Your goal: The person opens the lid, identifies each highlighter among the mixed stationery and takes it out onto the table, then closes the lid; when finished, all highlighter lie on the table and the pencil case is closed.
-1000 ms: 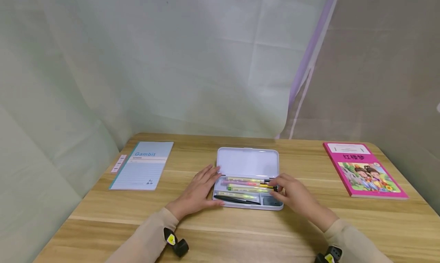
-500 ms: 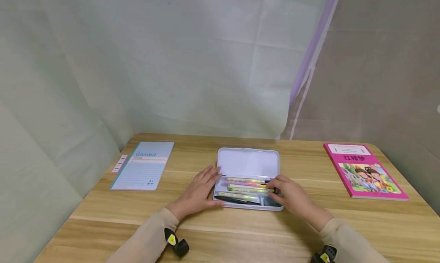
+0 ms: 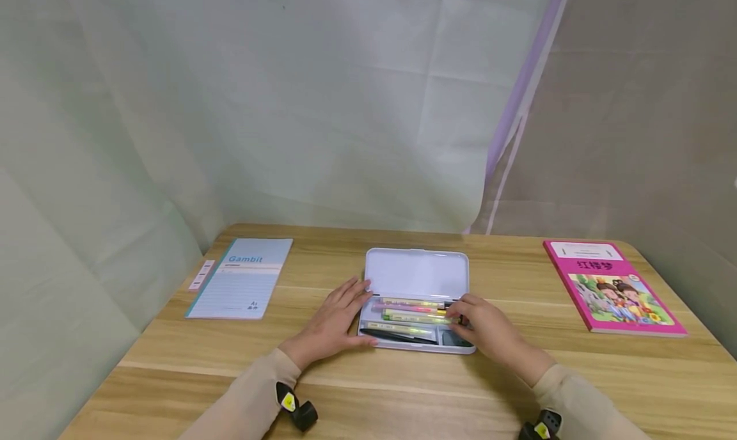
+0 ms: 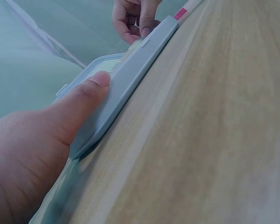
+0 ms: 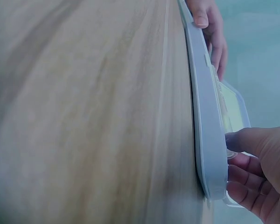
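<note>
A white pencil case (image 3: 417, 272) lies with its lid folded back in the head view. My left hand (image 3: 336, 318) rests at its left end, fingers straight, with the thumb against the front wall in the left wrist view. At the right end, my right hand (image 3: 489, 328) pinches the end of a clear yellow-green pen (image 3: 417, 317) between thumb and fingertips, hiding that end. A pink-purple pen (image 3: 397, 307) lies behind it inside the case. A black pen (image 3: 397, 335) lies in the front compartment, and a dark block (image 3: 455, 337) sits in the small right one.
A pale blue notebook (image 3: 242, 283) lies at the left of the wooden table (image 3: 414, 389), beside a small pink strip (image 3: 201, 275). On the right is a magenta book (image 3: 613, 290) with a cartoon cover. A light curtain (image 3: 345, 107) hangs behind the table.
My right hand has shifted slightly leftward over the case's right end and closed in on the pen. My left hand keeps its place on the case.
</note>
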### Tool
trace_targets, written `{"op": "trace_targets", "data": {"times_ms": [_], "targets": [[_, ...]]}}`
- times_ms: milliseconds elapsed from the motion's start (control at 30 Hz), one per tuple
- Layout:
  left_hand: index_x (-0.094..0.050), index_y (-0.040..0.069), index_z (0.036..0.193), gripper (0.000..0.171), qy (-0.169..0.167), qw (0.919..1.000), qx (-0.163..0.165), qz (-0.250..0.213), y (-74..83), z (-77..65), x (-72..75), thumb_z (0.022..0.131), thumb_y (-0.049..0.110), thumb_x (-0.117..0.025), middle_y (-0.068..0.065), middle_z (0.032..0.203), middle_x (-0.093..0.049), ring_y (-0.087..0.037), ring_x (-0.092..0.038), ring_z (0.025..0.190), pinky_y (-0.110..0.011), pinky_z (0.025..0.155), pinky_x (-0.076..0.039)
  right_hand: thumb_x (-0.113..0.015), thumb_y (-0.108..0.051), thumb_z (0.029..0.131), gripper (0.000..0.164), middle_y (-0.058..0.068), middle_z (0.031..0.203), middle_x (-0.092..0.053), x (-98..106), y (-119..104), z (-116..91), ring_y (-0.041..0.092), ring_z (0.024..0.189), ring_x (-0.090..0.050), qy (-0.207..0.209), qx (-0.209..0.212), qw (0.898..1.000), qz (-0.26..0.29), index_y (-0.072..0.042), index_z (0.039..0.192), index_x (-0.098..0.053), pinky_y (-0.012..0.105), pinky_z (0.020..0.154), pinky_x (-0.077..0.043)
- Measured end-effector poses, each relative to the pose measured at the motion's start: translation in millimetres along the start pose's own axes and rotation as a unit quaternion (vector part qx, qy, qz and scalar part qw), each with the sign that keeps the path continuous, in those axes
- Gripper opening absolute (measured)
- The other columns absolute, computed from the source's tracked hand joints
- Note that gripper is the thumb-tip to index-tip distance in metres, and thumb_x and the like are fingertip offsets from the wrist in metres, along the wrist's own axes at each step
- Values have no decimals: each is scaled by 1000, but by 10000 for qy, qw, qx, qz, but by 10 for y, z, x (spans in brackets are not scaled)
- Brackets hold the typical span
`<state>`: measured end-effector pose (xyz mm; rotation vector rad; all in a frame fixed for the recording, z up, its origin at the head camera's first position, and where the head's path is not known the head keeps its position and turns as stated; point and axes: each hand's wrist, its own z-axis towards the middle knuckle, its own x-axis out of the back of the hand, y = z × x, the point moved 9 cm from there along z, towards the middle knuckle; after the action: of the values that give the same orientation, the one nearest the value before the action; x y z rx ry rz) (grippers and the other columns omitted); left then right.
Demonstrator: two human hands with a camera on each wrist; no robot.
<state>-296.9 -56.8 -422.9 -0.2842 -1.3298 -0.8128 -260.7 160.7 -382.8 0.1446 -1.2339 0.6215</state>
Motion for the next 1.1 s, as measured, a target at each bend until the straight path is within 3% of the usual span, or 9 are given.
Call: {"op": "trace_targets", "data": {"times_ms": [600, 900, 1100], "targets": [[-43, 9, 144, 90, 41, 10000, 1, -24, 5, -1, 10, 76, 63, -68, -7, 157, -31, -33, -24, 146, -55, 117, -26, -75, -7, 80, 11, -6, 80, -59, 26, 39, -41, 5, 71, -54, 16, 108, 9995, 305, -11, 88, -68, 21, 63, -49], [-45, 9, 143, 89, 65, 10000, -46, -47, 16, -7, 18, 76, 62, -69, -7, 157, -32, -34, -24, 146, -54, 116, -26, -72, -6, 83, 8, -8, 79, -58, 46, 73, -56, 1, 70, -49, -101, -189, 9971, 732, -11, 88, -68, 17, 59, -46], [-45, 9, 143, 89, 67, 10000, -33, -57, 15, -12, 24, 76, 62, -69, -7, 157, -32, -34, -24, 146, -54, 117, -25, -72, -8, 83, 7, -8, 79, -55, 34, 47, -53, 1, 70, -47, -201, -7, 9983, 550, -10, 89, -71, 17, 58, -44]]}}
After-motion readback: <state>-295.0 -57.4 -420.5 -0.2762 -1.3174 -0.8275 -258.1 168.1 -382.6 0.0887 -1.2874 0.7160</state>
